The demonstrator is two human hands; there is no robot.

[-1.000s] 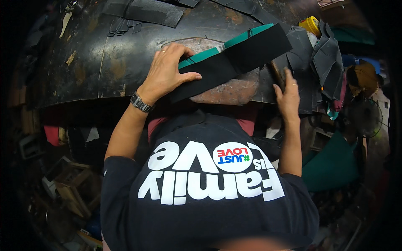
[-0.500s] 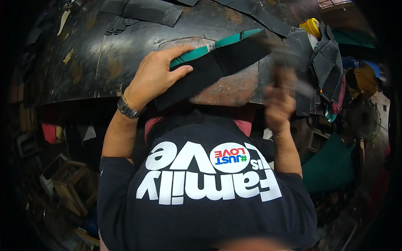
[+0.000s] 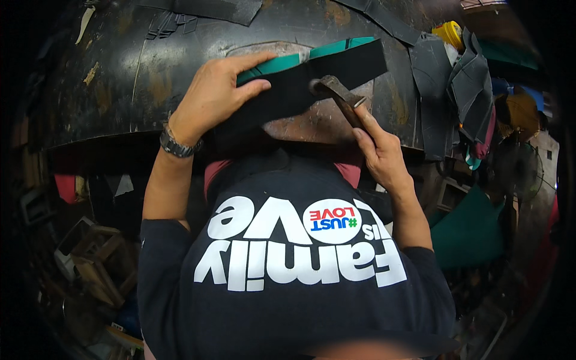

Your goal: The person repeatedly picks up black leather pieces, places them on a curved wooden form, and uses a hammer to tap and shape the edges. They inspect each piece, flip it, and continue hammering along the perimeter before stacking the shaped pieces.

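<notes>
A broad black tabletop [image 3: 114, 66], scuffed and patched with brown, catches a dull sheen of light. Below the left end of its near edge, a boxy brown wooden frame [image 3: 96, 273] sits in deep shadow. Past its near right corner, a dark round fan with a wire cage [image 3: 522, 171] shows beside a pale grey surface [image 3: 547, 171], wall or floor unclear

Beyond the right hand [image 3: 388, 159] sits a round yellow plastic tub [image 3: 448, 34]; lower and well left of the left hand [image 3: 211, 96], a boxy brown wooden frame [image 3: 96, 278].
</notes>
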